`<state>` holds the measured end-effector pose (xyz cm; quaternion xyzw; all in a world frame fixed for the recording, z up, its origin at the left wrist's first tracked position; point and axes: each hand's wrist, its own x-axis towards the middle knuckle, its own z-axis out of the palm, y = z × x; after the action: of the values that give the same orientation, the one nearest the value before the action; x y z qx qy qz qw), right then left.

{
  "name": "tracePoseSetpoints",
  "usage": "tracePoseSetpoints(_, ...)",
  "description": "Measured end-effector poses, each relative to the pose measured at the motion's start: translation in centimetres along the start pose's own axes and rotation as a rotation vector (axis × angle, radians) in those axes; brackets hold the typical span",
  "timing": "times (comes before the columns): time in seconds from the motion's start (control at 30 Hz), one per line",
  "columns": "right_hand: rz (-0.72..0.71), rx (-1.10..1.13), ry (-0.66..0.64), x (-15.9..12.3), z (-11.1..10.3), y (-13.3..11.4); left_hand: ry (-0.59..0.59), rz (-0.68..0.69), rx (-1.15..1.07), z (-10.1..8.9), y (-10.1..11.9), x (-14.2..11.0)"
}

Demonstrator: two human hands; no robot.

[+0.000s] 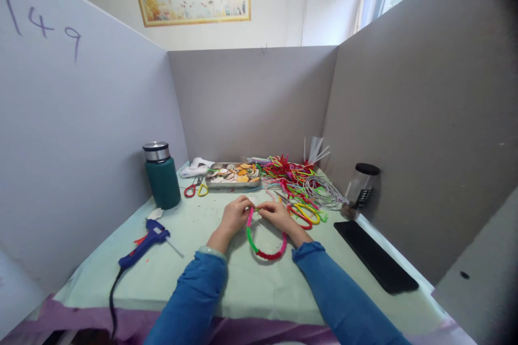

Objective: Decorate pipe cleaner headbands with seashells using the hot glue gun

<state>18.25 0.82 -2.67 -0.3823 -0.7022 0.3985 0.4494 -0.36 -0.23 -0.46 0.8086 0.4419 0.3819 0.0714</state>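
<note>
A ring wrapped in pink, green and red pipe cleaner (272, 255) hangs or rests low over the table between my forearms. My left hand (237, 216) pinches its pink upper end at the left. Opposite it, my right hand (279, 215) has thumb and finger closed on a small green piece of pipe cleaner (256, 209) at the top of the ring. The fingertips of both hands nearly meet there. Red- and yellow-handled scissors (306, 214) lie just beyond my right hand, partly hidden by it.
Left stand a green thermos (163, 178) and a blue glue gun (145, 243) with its cord. A metal tray (233, 186) of small pieces, another pair of scissors (196, 188) and a heap of pipe cleaners (289, 172) lie behind. A black phone-like slab (374, 256) and clear jar (358, 191) are right.
</note>
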Motion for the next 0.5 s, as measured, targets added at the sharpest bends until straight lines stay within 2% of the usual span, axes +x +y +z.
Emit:
tracePoseSetpoints(0.13,0.019,0.014,-0.03,-0.14,-0.14,-0.28,-0.016,-0.049,-0.087,0.15,-0.17,0.17)
tracePoseSetpoints(0.33,0.046,0.047,-0.096,-0.32,-0.35,-0.76,0.002,-0.042,-0.209,0.02,0.0,0.32)
tracePoseSetpoints(0.4,0.048,0.057,-0.126,-0.33,-0.44,-0.65,0.005,-0.092,-0.269,0.05,-0.1,0.43)
tracePoseSetpoints(0.5,0.047,0.066,-0.147,-0.38,-0.49,-0.52,0.013,-0.255,-0.394,0.51,-0.65,0.62)
